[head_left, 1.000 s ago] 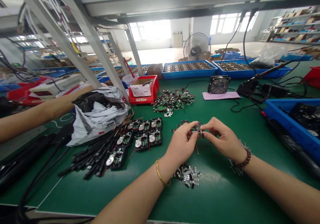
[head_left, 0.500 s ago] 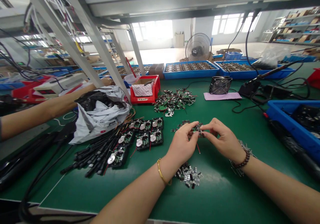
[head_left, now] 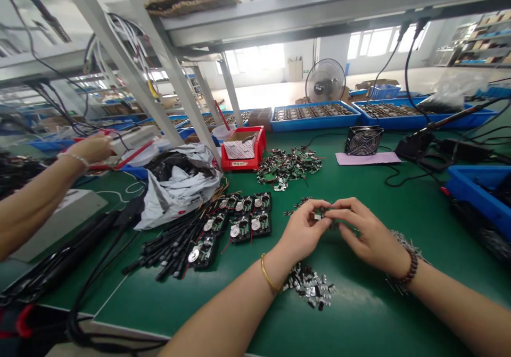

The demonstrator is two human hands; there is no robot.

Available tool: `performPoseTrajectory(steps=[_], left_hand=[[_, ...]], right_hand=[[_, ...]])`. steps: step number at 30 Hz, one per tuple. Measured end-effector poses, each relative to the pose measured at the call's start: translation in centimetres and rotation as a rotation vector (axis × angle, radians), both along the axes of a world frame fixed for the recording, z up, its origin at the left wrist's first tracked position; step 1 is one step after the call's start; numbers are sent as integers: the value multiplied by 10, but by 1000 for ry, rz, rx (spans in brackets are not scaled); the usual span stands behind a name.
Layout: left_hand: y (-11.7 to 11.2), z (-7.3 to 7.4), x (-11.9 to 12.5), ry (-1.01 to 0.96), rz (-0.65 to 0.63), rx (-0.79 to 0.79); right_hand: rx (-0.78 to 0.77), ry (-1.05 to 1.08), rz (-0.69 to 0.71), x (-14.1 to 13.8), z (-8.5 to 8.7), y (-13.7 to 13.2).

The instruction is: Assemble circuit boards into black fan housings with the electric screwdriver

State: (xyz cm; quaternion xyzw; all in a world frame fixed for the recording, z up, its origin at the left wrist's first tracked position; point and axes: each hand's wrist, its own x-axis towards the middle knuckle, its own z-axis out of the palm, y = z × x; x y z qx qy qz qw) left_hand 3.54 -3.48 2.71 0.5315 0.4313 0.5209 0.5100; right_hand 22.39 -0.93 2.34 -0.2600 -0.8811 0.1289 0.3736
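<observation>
A small circuit board (head_left: 318,216) with a metal part on it is pinched between the thumb and fingers of my left hand (head_left: 305,228). My right hand (head_left: 365,234) is at the board's right side, its forefinger touching or nearly touching it. The right thumb is apart from the forefinger, and I see nothing gripped there. Small metal and black parts (head_left: 309,287) lie in a heap below my left wrist. Pin-like metal pieces (head_left: 407,245) are partly hidden by my right wrist. Small parts (head_left: 297,206) also lie behind my left hand.
Black housings with boards (head_left: 240,228) stand left of my hands, by black cables (head_left: 171,250) and a plastic bag (head_left: 175,197). Behind are a heap of boards (head_left: 289,165), a red bin (head_left: 243,157) and a small fan (head_left: 363,140). A co-worker's arm (head_left: 48,194) reaches in at left.
My right thumb has drawn away from the board and the fingers have spread. My left hand still holds the board. The co-worker's hand has moved left and nearer. The view has shifted.
</observation>
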Motion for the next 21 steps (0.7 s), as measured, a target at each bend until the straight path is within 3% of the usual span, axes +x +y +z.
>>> performPoseTrajectory(steps=[7, 12, 15, 17, 21], left_hand=[[-1, 1, -6, 15, -48, -63], [3, -2, -10, 160, -36, -73], [7, 4, -7, 370, -27, -44], [8, 16, 0, 536, -24, 25], [11, 51, 46, 814, -145, 292]], right_hand=[[-31, 30, 4, -10, 5, -5], [-105, 34, -116, -10, 21, -2], [-185, 109, -166, 14, 35, -8], [-268, 196, -181, 40, 42, -22], [-465, 376, -105, 103, 36, -69]])
